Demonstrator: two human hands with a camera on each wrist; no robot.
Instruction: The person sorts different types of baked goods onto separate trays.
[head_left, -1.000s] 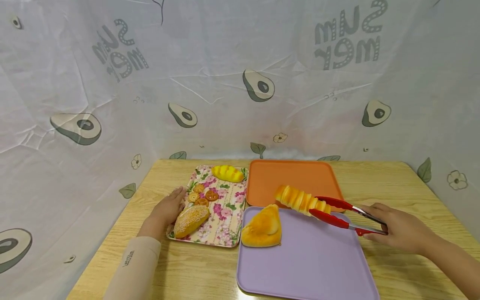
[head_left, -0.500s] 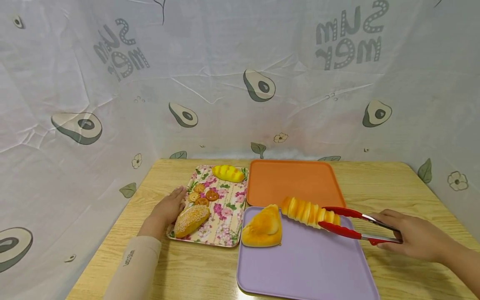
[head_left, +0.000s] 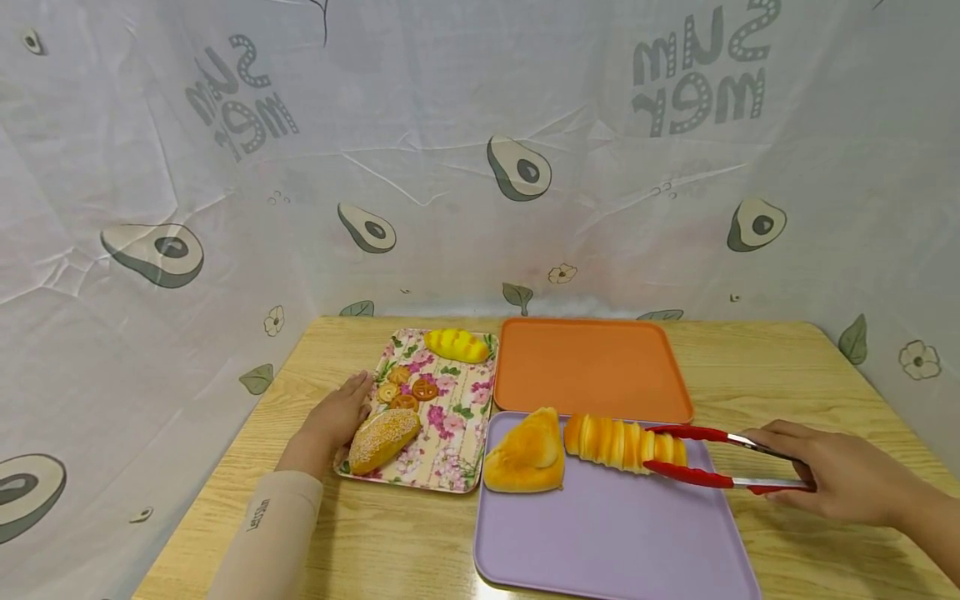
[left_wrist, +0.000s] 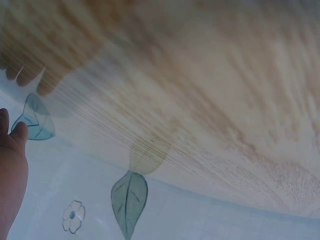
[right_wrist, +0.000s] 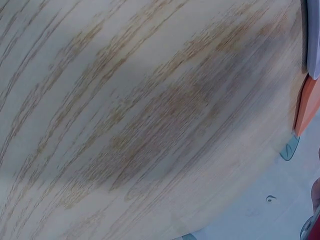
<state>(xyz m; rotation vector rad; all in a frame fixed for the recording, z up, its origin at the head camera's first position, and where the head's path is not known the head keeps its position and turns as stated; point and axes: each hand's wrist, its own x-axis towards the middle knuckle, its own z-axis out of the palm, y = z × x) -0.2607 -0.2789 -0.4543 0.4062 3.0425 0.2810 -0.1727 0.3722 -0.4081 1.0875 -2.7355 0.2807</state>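
In the head view my right hand [head_left: 843, 475] grips a pair of red-tipped metal tongs [head_left: 697, 477] by the handles. The tongs' tips straddle the right end of a ridged, golden bread roll [head_left: 611, 442], which lies over the upper part of the lilac tray [head_left: 615, 542]. A triangular bun [head_left: 525, 458] sits on that tray, just left of the roll. At the left edge of the floral tray [head_left: 461, 458] rests my left hand [head_left: 337, 417], fingers extended, beside a sesame-topped bun [head_left: 384, 442]. The left wrist view catches part of this hand [left_wrist: 12, 165].
Several small cookies [head_left: 402, 387] and a yellow bread [head_left: 456, 346] lie on the floral tray. An orange tray [head_left: 585, 367] adjoins the lilac one at the back. Wooden tabletop [head_left: 397, 533] surrounds the trays, and a printed curtain [head_left: 435, 167] hangs behind.
The ridged roll has come down in the tongs from over the orange tray onto the lilac tray, moving toward the right and nearer. My left hand has stayed put.
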